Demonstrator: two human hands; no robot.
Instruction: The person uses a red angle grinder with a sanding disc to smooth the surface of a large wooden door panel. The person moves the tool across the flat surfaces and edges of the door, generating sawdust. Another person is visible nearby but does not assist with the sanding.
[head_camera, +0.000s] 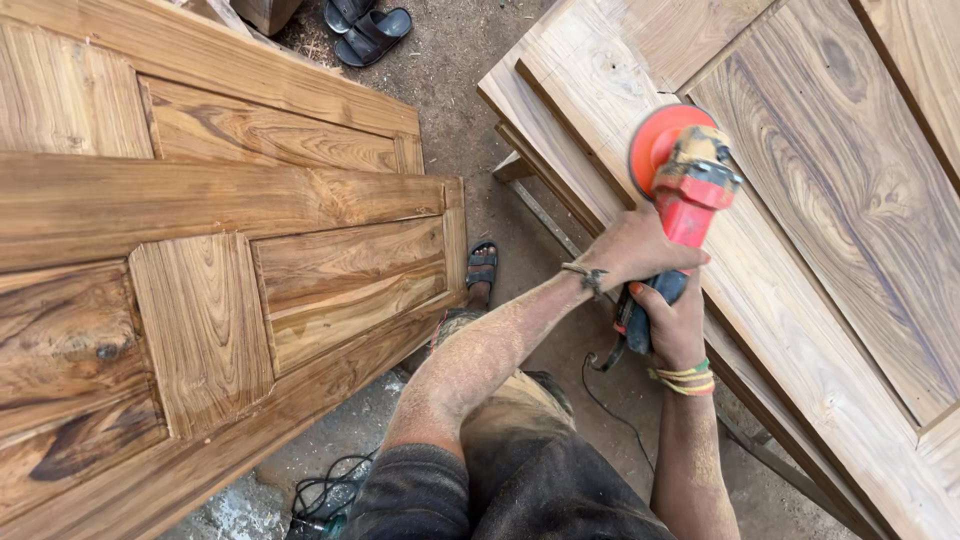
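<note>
Both hands hold a red sander (688, 185) with a round orange disc at its far end. The left hand (632, 250) wraps over the top of the red body, fingers curled tight around it. The right hand (672, 325) grips the dark handle at the near end, fingers closed around it too. The sander sits on the right side of the scene, and its disc rests on the pale edge of a big wooden door panel (800, 200) that lies flat there. It looks like the disc touches the wood, but the tool hides the spot where they meet.

A black cord (610, 400) hangs down from the handle toward the ground. The right wrist wears yellow and green bands (685, 378), and the left wrist has a thin dark band (588, 277). Both arms are dusty.

On the left lies another wooden door (200, 280) with raised panels. Between the two doors is a dirt floor (450, 60). One sandaled foot (481, 270) stands there. A pair of dark sandals (368, 25) lies far off at the top.
</note>
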